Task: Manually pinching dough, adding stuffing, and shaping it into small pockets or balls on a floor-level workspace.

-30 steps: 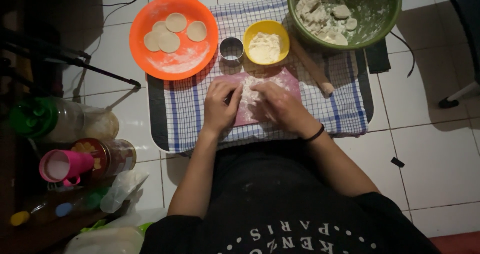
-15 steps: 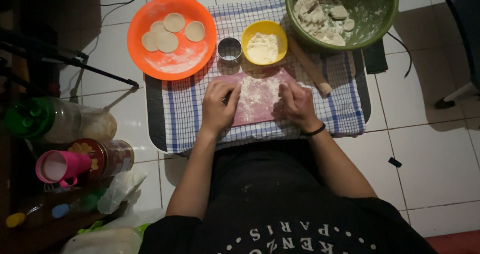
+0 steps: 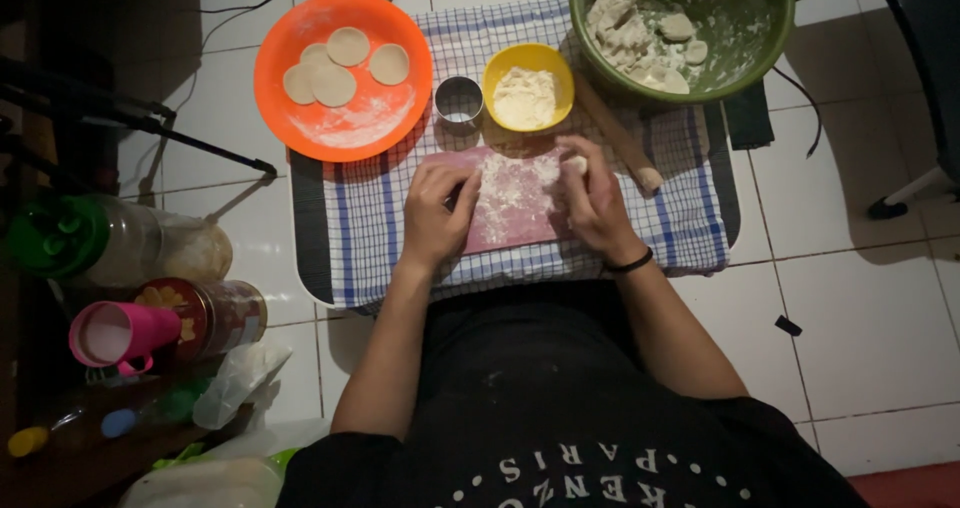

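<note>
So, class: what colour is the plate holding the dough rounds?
Orange plate, clearest in the head view.

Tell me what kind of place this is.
Probably a home kitchen floor, set up for dough work. A checked cloth lies over white floor tiles, with a floured pink board, an orange plate of cut dough rounds and a green bowl of dough. Jars stand alongside.

Two hands rest on a pink board (image 3: 515,213) dusted with white flour. The left hand (image 3: 437,213) lies flat on its edge. The right hand (image 3: 595,203) pinches a small bit of dough (image 3: 574,165). An orange plate (image 3: 342,76) with round dough pieces sits behind, beside a yellow bowl (image 3: 527,86).
</note>
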